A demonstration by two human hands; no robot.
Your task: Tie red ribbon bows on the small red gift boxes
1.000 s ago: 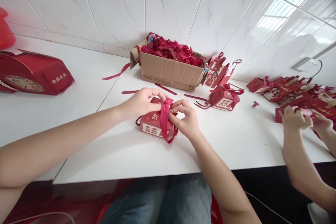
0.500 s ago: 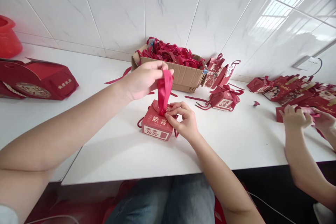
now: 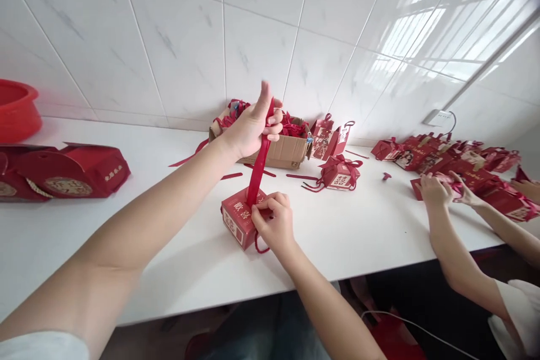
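A small red gift box (image 3: 236, 214) with pale lettering sits on the white table in front of me, turned at an angle. From its top a red satin ribbon (image 3: 259, 171) runs taut upward. My left hand (image 3: 258, 126), raised above the box, has its fingers curled round the ribbon's upper part, thumb pointing up. Low at the box top, my right hand (image 3: 276, 219) pinches the ribbon's base with thumb and forefinger. A dark red cord loop hangs at the box's side under my right hand.
Behind stands a cardboard carton (image 3: 280, 152) full of red ribbons. A bow-tied box (image 3: 340, 173) lies to its right. Larger red boxes (image 3: 80, 171) and a red bucket (image 3: 19, 109) are at left. At right, a co-worker's hands (image 3: 439, 190) handle a box among several others.
My left hand has risen, drawing the ribbon up longer and tighter. The gift box has turned and tilted slightly. My right hand stays at the ribbon's base. The camera view has shifted.
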